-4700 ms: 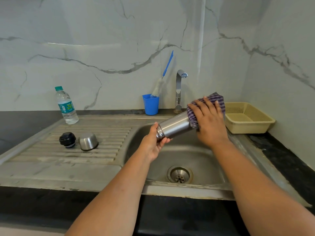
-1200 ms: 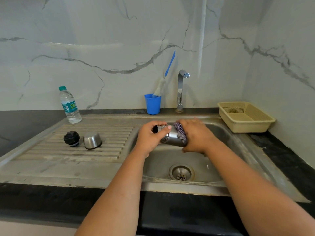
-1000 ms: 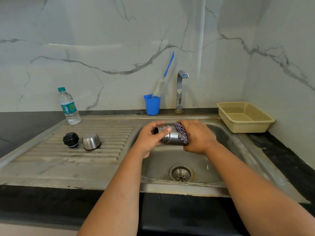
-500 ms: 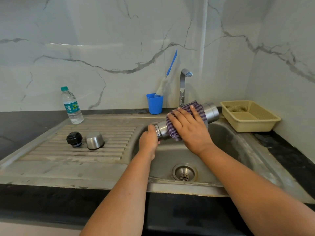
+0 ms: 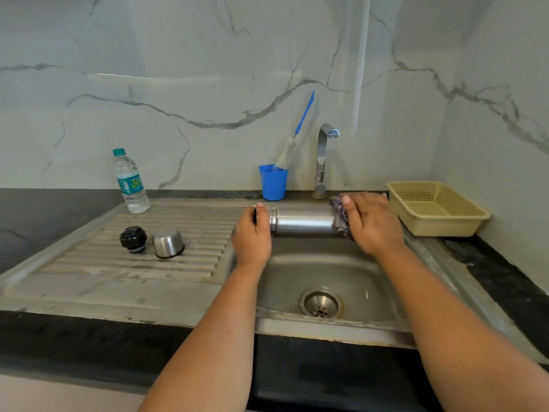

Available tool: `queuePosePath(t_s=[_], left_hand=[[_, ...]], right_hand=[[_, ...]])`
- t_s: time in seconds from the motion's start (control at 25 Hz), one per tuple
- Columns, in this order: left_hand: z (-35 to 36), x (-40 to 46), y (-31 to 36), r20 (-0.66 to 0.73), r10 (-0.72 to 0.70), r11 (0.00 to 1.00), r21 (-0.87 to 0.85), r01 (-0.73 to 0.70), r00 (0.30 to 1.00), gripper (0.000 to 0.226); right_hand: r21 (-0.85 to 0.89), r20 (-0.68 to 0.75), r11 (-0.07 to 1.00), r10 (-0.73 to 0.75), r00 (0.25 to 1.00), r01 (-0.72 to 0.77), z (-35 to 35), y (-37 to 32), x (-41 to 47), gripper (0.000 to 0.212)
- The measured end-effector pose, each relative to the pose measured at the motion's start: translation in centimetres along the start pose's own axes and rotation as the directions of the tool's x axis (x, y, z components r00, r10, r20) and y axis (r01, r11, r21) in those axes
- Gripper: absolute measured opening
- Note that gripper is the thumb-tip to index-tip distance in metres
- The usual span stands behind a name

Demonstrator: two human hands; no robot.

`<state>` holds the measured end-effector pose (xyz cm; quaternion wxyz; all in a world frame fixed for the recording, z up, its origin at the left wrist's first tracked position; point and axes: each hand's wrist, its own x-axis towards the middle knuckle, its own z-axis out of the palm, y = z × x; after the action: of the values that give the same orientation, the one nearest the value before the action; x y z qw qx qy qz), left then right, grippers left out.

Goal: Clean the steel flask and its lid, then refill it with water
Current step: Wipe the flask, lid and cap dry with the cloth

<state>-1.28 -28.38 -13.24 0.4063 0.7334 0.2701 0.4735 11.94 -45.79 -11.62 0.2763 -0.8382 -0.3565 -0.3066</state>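
The steel flask (image 5: 303,220) lies level over the sink basin (image 5: 332,275), mouth pointing left. My left hand (image 5: 252,236) grips its neck end. My right hand (image 5: 372,223) wraps a purple checked cloth (image 5: 338,214) around the flask's base end. On the ribbed drainboard (image 5: 98,263) to the left rest the black stopper (image 5: 133,239) and the steel cup lid (image 5: 168,243), side by side. A plastic water bottle (image 5: 130,181) with a green cap stands at the drainboard's back corner.
The tap (image 5: 323,159) rises behind the flask with no water running. A blue cup (image 5: 272,182) holding a bottle brush (image 5: 292,138) stands to its left. A beige plastic basket (image 5: 436,208) sits right of the sink. Black counter surrounds the sink; the drain (image 5: 320,303) is open.
The flask has swung from tilted to level. My right hand with the cloth has slid from the flask's middle to its base end. My left hand stays on the neck.
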Motion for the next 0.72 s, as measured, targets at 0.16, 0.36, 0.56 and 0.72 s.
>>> queuePosePath(t_s=[0.16,0.36,0.56,0.72], left_hand=[[0.2,-0.4,0.4,0.035,0.013,1.0,0.007,-0.013,0.999,0.032],[0.6,0.3,-0.6,-0.042,0.02,0.999,0.041,-0.018,0.999,0.039],[-0.3,0.9,-0.3,-0.101,-0.036,0.999,0.011,0.038,0.994,0.031],[-0.1,1.0,-0.6,-0.094,-0.123,0.992,-0.012,0.123,0.988,0.033]], right_hand=[[0.012,0.07,0.998,-0.056,0.996,0.055,1.4,-4.8,-1.0,0.053],[0.015,0.113,0.949,-0.316,0.942,0.316,2.6,-7.6,-0.7,0.056],[-0.063,0.1,0.993,-0.093,0.991,0.1,0.7,-0.7,-0.2,0.074],[-0.143,0.261,0.935,-0.281,0.923,0.325,1.2,-4.0,-0.8,0.113]])
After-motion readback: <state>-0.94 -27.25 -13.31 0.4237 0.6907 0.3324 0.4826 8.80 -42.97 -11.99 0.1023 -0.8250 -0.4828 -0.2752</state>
